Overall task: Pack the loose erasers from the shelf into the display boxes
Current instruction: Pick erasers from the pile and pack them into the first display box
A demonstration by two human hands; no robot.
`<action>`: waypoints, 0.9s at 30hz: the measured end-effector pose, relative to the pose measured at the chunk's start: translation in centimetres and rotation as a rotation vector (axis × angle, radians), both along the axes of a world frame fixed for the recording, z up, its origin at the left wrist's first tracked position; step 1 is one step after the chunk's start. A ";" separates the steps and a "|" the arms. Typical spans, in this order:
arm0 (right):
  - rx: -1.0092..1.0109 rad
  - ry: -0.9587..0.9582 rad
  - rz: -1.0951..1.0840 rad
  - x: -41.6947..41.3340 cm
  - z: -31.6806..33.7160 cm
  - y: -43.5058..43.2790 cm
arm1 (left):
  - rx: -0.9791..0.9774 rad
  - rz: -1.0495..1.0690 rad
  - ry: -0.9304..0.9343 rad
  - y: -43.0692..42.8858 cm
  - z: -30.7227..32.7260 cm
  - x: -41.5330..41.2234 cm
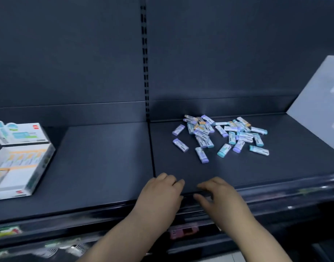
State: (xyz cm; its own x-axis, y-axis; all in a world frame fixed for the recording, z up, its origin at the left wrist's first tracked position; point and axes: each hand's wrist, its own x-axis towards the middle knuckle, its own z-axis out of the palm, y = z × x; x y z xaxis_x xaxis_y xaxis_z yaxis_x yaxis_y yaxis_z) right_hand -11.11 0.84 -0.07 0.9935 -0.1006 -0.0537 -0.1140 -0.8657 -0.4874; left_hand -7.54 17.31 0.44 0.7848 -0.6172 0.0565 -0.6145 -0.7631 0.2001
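Erasers [221, 133] lie heaped toward the back right of the shelf [105, 157], well apart from the display boxes [20, 167] at far left, so my hands, left hand [160, 191] and right hand [221, 197], hover empty and loosely curled at the front edge, poised, I reckon, to gather.

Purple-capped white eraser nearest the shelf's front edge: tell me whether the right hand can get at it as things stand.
Probably yes. The right hand rests empty at the dark shelf's front edge, and only bare shelf lies between its fingers and that purple-capped white eraser.
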 end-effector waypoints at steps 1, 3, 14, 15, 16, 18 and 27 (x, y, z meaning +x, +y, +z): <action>0.002 -0.003 -0.010 -0.3 -0.2 -0.3 | 0.027 0.010 0.007 -0.4 0.1 0.0; 0.009 -0.014 -0.028 -0.7 -0.4 -0.7 | 0.010 0.017 -0.057 -1.0 0.0 0.2; -0.026 -0.021 -0.034 3.4 1.5 0.3 | -0.031 0.037 -0.062 -0.4 0.5 5.0; -0.027 -0.025 -0.039 3.9 1.7 0.3 | -0.030 0.039 -0.065 -0.2 0.5 5.4; -0.024 -0.029 -0.045 4.4 1.8 0.5 | -0.028 0.042 -0.065 0.0 0.5 6.0; -0.019 -0.028 -0.050 5.4 1.7 0.7 | -0.018 0.048 -0.051 0.3 0.3 6.9; -0.037 -0.030 0.002 8.5 0.4 -0.6 | 0.026 0.084 -0.071 -0.5 -0.7 8.7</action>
State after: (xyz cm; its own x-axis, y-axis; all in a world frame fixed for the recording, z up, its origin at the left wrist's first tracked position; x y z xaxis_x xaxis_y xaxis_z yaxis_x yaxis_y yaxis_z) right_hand -2.64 0.19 0.35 0.9948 -0.1003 -0.0203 -0.0984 -0.8836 -0.4578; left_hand 1.12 16.79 -0.25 0.8284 -0.5514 0.0984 -0.5601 -0.8168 0.1382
